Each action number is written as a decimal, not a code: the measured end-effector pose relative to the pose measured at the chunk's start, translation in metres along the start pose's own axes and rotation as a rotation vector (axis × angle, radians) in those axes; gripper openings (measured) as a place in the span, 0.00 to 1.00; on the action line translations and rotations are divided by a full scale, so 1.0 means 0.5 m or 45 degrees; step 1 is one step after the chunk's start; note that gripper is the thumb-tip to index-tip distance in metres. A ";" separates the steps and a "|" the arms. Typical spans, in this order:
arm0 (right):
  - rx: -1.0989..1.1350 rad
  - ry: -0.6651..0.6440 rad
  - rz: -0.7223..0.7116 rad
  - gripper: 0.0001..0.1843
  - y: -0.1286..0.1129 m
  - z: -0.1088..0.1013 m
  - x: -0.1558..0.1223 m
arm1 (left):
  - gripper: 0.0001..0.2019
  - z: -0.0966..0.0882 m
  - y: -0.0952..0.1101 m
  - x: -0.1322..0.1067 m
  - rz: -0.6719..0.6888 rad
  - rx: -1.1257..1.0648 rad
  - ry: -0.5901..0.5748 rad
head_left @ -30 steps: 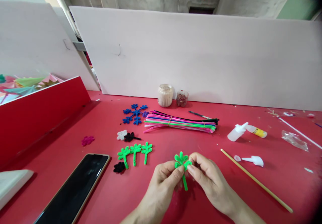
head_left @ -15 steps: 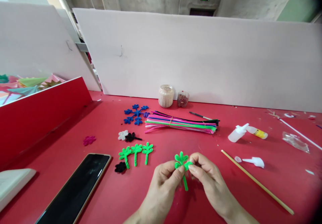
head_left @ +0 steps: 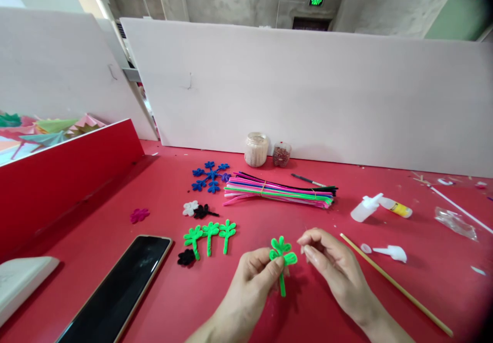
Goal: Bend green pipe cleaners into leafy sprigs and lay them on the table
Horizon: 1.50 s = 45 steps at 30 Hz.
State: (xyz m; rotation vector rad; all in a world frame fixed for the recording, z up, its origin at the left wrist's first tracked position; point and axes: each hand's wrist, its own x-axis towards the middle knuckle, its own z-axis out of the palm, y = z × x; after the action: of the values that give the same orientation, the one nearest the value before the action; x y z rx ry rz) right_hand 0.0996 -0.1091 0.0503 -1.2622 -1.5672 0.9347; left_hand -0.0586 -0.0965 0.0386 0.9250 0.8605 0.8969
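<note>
My left hand [head_left: 252, 281] pinches a green pipe-cleaner leaf sprig [head_left: 282, 256] by its stem, low in the middle of the red table [head_left: 346, 302]. Just right of the sprig, my right hand [head_left: 331, 266] hovers apart from it, fingers loosely curled and holding nothing. Three finished green sprigs [head_left: 210, 234] lie in a row to the left. Behind them lies a bundle of coloured pipe cleaners [head_left: 279, 191].
A phone [head_left: 115, 291] lies at lower left, near black [head_left: 187, 257], white [head_left: 189, 208], magenta [head_left: 139, 214] and blue [head_left: 210, 174] pipe-cleaner flowers. Two jars [head_left: 257, 149] stand by the white board. A glue bottle [head_left: 379, 204], nozzle cap [head_left: 391, 252] and wooden stick [head_left: 396, 284] lie right.
My right hand has let go of the green sprig and drawn slightly to the right. The left hand still holds the sprig. The camera has shifted a little.
</note>
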 end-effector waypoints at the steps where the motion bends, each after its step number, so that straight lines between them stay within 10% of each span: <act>1: -0.070 0.000 -0.085 0.04 -0.002 -0.002 -0.001 | 0.12 -0.001 -0.001 0.000 -0.005 -0.016 -0.015; 12: -0.394 -0.121 -0.457 0.09 0.000 0.000 0.002 | 0.09 -0.005 -0.005 0.000 -0.093 -0.114 -0.032; 36: 0.137 -0.018 0.050 0.07 0.015 0.016 -0.003 | 0.12 0.001 0.003 0.001 0.100 0.176 -0.033; 45: -0.122 -0.121 0.059 0.11 -0.010 0.016 0.001 | 0.12 0.009 0.004 0.000 0.071 0.206 -0.017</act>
State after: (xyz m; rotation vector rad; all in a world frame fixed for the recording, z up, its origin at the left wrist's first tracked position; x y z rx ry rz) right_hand 0.0902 -0.1100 0.0525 -1.3432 -1.6800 0.9712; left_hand -0.0551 -0.0970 0.0417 1.0982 0.9093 0.8773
